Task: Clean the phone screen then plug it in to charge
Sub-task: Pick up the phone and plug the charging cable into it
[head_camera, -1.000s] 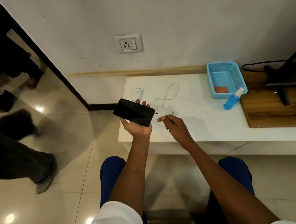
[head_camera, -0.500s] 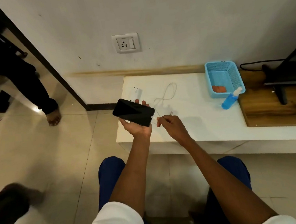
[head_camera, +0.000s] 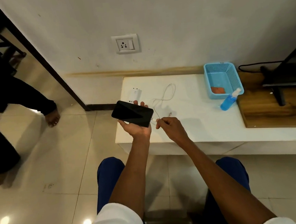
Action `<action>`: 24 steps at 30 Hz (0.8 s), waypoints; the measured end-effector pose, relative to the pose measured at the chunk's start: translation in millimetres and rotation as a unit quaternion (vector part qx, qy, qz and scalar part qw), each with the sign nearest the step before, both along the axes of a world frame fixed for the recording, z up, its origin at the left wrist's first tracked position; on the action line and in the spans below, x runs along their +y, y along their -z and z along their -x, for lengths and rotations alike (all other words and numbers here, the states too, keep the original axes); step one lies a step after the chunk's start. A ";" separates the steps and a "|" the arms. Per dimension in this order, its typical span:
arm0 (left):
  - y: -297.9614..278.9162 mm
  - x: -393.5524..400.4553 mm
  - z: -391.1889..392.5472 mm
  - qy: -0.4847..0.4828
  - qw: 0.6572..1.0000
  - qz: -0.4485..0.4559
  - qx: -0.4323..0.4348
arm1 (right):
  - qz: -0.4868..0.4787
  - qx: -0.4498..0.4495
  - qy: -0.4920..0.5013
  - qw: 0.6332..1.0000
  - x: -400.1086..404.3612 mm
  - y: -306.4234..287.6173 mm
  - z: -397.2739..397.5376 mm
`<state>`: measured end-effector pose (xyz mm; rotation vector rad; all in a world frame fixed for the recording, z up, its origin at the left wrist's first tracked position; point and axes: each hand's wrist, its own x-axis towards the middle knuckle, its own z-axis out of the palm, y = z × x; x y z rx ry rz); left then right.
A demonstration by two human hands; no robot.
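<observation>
My left hand (head_camera: 136,127) holds a black phone (head_camera: 132,113), screen up and dark, over the left end of the white table (head_camera: 199,124). My right hand (head_camera: 170,126) pinches the plug end of a white charging cable (head_camera: 165,96) right at the phone's right edge; whether the plug is inside the port I cannot tell. The cable loops back across the table. A white charger adapter (head_camera: 134,94) lies on the table behind the phone. A wall socket (head_camera: 125,44) sits on the wall above.
A blue basket (head_camera: 230,72) holding an orange cloth (head_camera: 218,90) stands at the back right, with a blue spray bottle (head_camera: 229,100) lying in front of it. A wooden board (head_camera: 275,115) carries a dark monitor stand (head_camera: 278,87). Another person's legs (head_camera: 14,96) stand on the floor at left.
My right hand has brought the cable plug up to the phone's right edge. The other person has walked across the floor on the left.
</observation>
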<state>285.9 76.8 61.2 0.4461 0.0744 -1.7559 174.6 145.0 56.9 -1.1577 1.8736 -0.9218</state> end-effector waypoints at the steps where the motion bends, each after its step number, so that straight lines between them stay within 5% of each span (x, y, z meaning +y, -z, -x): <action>1: 0.1 -0.1 -0.1 0.003 1.000 -0.002 -0.008 | 0.000 0.006 -0.003 1.000 -0.8 1.3 0.7; 10: 5.2 1.3 2.2 0.015 0.997 -0.029 -0.064 | 0.000 0.032 -0.052 0.998 -1.3 11.1 6.3; 24: -0.4 6.7 9.8 0.091 0.985 -0.011 -0.143 | -0.018 -0.050 -0.056 0.997 13.3 5.3 25.8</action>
